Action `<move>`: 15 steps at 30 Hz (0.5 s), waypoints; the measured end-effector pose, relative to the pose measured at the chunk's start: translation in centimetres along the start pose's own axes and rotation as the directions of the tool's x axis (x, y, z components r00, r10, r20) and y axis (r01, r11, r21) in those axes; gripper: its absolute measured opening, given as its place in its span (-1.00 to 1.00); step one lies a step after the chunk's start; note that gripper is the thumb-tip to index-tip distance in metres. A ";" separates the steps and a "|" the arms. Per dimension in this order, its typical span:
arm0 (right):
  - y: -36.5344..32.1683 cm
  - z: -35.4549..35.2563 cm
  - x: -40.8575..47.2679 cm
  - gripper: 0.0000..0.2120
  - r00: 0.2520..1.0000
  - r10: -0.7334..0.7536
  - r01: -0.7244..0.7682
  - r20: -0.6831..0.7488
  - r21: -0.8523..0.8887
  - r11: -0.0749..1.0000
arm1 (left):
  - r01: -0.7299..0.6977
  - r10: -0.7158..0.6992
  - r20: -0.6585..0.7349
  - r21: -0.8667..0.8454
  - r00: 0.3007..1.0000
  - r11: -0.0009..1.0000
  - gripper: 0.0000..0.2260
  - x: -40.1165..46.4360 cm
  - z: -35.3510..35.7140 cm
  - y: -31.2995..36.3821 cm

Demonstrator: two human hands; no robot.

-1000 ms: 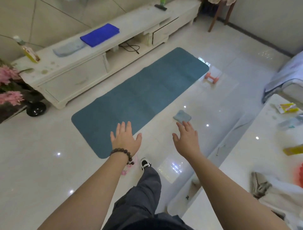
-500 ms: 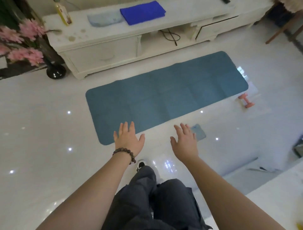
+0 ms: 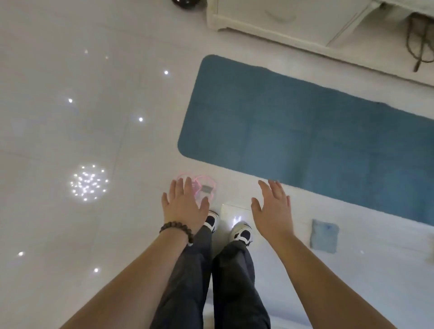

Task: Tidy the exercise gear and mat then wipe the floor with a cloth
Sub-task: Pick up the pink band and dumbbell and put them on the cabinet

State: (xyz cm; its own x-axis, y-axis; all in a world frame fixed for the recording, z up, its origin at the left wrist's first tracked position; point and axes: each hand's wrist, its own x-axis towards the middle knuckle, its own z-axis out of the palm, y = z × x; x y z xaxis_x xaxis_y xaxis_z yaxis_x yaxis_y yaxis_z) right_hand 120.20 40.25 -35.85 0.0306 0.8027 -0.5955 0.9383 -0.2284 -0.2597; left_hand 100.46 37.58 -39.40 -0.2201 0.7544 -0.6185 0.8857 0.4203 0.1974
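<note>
A teal exercise mat (image 3: 305, 131) lies flat on the glossy white floor, running off to the right. A coiled pink skipping rope (image 3: 204, 187) lies on the floor just in front of my feet, partly hidden by my left hand (image 3: 184, 206). That hand, with a bead bracelet on its wrist, hovers above the rope with fingers straight and holds nothing. My right hand (image 3: 273, 209) is stretched out with its fingers spread, near the mat's near edge, also empty. A small folded blue-grey cloth (image 3: 324, 236) lies on the floor to the right of my right arm.
A white TV cabinet (image 3: 281, 21) with a dangling black cable (image 3: 420, 44) stands behind the mat at the top. A black vase base (image 3: 186, 1) shows at the top edge. My two feet in white shoes (image 3: 242, 231) stand close to the rope.
My view has tilted down and turned left. The dumbbell, flowers and cabinet top have left the frame, and the pink rope has come into view under my left hand. Both hands stay open.
</note>
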 end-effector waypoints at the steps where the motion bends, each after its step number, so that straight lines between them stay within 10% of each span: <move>1: -0.2 1.9 1.7 -0.52 0.999 -0.038 0.038 0.026 -0.016 0.999 | 0.040 -0.040 0.005 -0.001 0.999 0.999 -0.38 1.2 1.9 -1.1; 15: 4.1 27.0 21.9 -0.52 0.935 -0.248 0.295 0.254 -0.168 0.941 | 0.418 -0.413 0.071 -0.233 0.908 0.878 -0.23 22.0 29.9 -12.0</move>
State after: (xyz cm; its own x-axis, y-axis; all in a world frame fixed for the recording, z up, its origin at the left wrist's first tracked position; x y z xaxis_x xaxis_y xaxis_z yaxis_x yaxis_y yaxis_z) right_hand 115.39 42.03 -70.49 -0.2910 0.6675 -0.6854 0.9496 0.1142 -0.2920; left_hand 97.19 34.04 -78.09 -0.5368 0.4751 -0.6972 0.5906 0.8018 0.0916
